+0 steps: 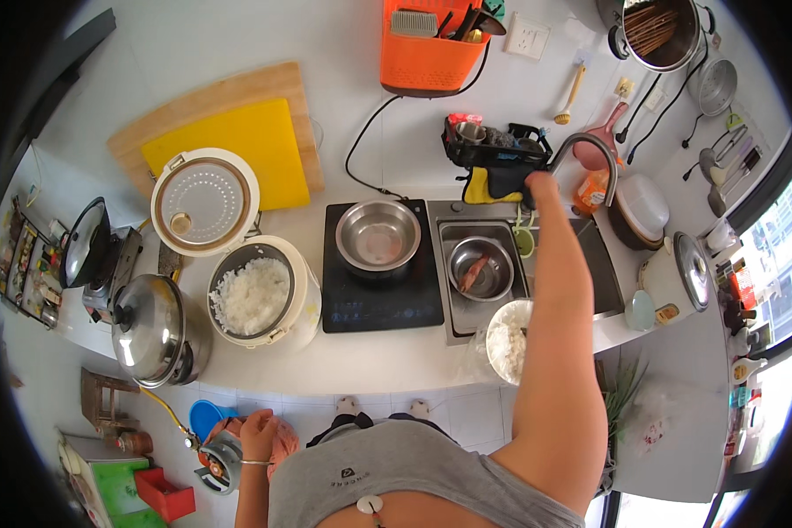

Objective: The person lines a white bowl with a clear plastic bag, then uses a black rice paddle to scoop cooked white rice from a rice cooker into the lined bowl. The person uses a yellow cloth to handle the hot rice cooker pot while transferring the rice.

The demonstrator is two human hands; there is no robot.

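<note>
My right arm stretches across the sink, and my right hand (541, 187) is at the base of the curved metal faucet (587, 138). Its fingers are hidden, so I cannot tell how it grips. Below, a steel bowl (500, 253) sits in the left sink basin (449, 233) with a reddish-brown piece of food (474, 273) inside. A white bowl of rice (506, 341) stands at the counter's front edge, partly covered by my forearm. My left hand (257, 433) hangs beside my body, loosely bent, holding nothing visible.
A steel pan (378, 234) rests on the black induction cooktop (383, 308). Left of it stands an open rice cooker (304, 308) full of rice, then a lidded steel pot (154, 330). A black caddy (493, 157) and yellow cloth (477, 187) are behind the sink.
</note>
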